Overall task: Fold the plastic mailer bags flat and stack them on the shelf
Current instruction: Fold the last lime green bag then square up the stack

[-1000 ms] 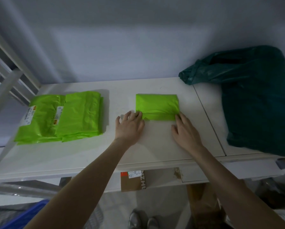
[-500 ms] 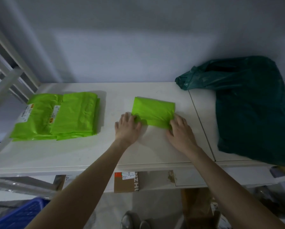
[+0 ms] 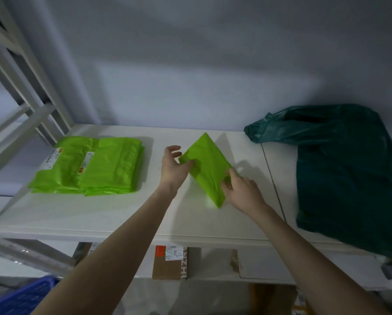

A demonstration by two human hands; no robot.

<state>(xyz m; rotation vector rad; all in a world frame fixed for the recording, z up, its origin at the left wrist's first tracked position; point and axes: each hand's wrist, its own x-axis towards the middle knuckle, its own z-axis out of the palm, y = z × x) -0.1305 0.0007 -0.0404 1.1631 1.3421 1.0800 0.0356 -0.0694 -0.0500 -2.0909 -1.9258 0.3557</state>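
Observation:
A folded bright green mailer bag (image 3: pixel 207 164) is lifted off the white shelf (image 3: pixel 122 214), turned on a diagonal. My left hand (image 3: pixel 173 169) pinches its left edge with thumb and fingers. At its lower right edge my right hand (image 3: pixel 241 190) grips it. Folded green mailer bags lie in a stack (image 3: pixel 92 165) on the left of the shelf, with white labels on two of them.
A large dark green plastic bag (image 3: pixel 349 173) fills the right of the shelf. A white metal frame (image 3: pixel 27 103) rises at the left. A cardboard box (image 3: pixel 170 262) sits on the level below, and a blue crate (image 3: pixel 20 296) at bottom left.
The folded green bag lay flat under my fingertips; now both hands have gripped it, lifted it and turned it onto a diagonal.

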